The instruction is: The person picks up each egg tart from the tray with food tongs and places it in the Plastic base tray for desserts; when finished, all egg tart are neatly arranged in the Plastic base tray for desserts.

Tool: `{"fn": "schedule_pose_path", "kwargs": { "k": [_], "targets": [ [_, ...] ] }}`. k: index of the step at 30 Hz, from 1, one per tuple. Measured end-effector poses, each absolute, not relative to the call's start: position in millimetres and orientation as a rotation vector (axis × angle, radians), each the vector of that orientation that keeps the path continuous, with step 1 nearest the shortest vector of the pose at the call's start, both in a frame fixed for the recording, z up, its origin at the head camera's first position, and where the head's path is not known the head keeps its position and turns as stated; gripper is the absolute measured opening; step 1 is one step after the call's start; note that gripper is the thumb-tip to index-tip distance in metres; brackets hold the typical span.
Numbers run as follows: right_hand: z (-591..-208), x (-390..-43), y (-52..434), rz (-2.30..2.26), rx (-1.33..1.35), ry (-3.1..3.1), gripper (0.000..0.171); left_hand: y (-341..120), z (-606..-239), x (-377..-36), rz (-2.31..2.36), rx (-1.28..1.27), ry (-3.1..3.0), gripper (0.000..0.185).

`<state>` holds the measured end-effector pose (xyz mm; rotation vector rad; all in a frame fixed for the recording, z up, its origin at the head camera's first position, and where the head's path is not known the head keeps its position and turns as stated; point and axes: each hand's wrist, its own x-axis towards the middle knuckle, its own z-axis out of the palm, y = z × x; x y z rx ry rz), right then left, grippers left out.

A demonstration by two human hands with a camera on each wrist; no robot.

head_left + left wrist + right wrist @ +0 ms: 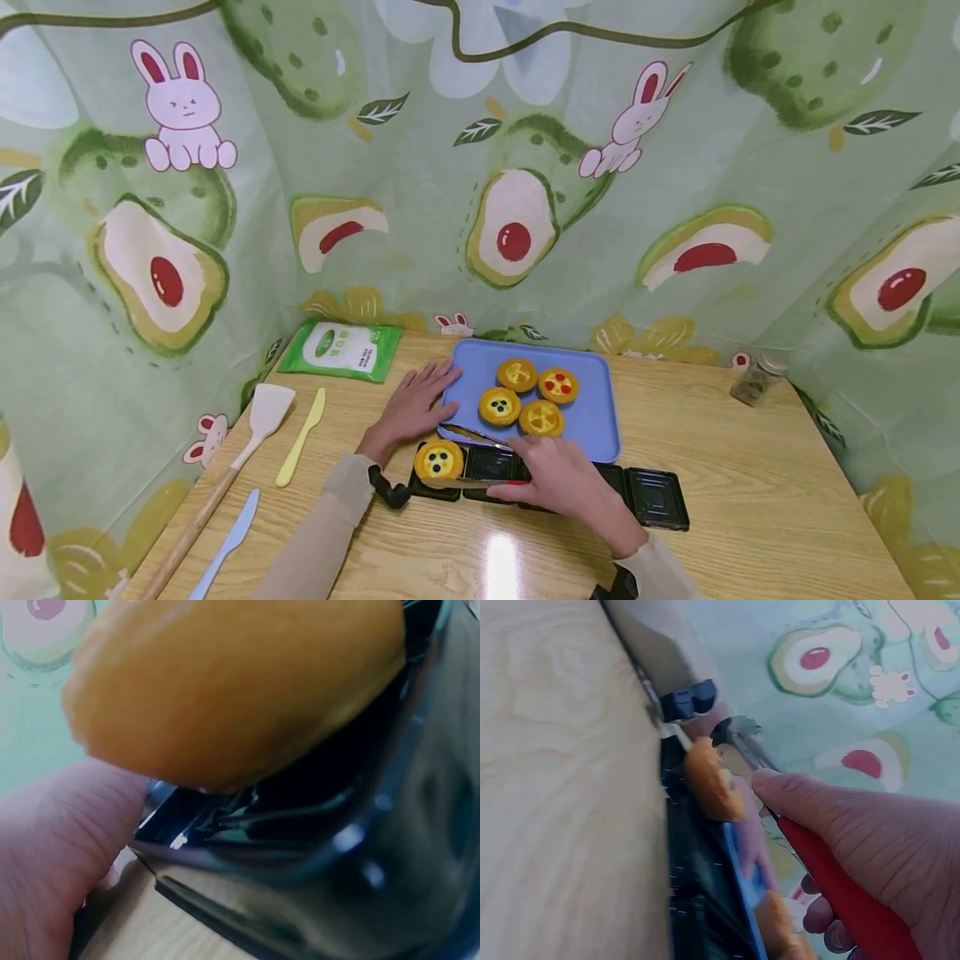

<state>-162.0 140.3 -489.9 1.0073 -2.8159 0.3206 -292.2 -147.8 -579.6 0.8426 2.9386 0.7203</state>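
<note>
A black compartment tray (656,498) lies along the near side of a blue tray (592,400) that carries several small fruit tarts (517,375). One blueberry tart (438,460) sits in the black tray's leftmost compartment. My right hand (558,483) grips red-handled metal tongs (472,437), and their two arms reach either side of that tart. The right wrist view shows the tongs (840,892) beside the tart (712,784). My left hand (411,408) lies flat on the table, fingers touching the blue tray's left edge. The left wrist view is filled by the tart's underside (240,682) and the black tray (337,847).
On the left of the wooden table lie a green packet (342,350), a wooden-handled spatula (258,421), a yellow knife (302,437) and a blue knife (228,542). A small jar (757,379) stands at the back right. A patterned green cloth encloses the table.
</note>
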Motion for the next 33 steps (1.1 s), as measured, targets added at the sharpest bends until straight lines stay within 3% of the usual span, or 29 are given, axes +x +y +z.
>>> {"fn": "schedule_pose_path", "kwargs": {
  "k": [12,19,33],
  "targets": [
    [-461.9,-167.5,179.0,0.384,0.737,-2.828,0.071,-145.5,-576.1,-291.7,0.738,0.863,2.967,0.068],
    [-465.6,-166.8,209.7,0.433,0.635,-2.799,0.061,-147.0,-577.2,-290.4,0.763,0.860,2.972,0.068],
    [-474.4,-167.2,251.2,0.478,0.464,-2.861,0.070,-146.2,-578.3,-288.7,0.760,0.863,2.972,0.069]
  ]
}}
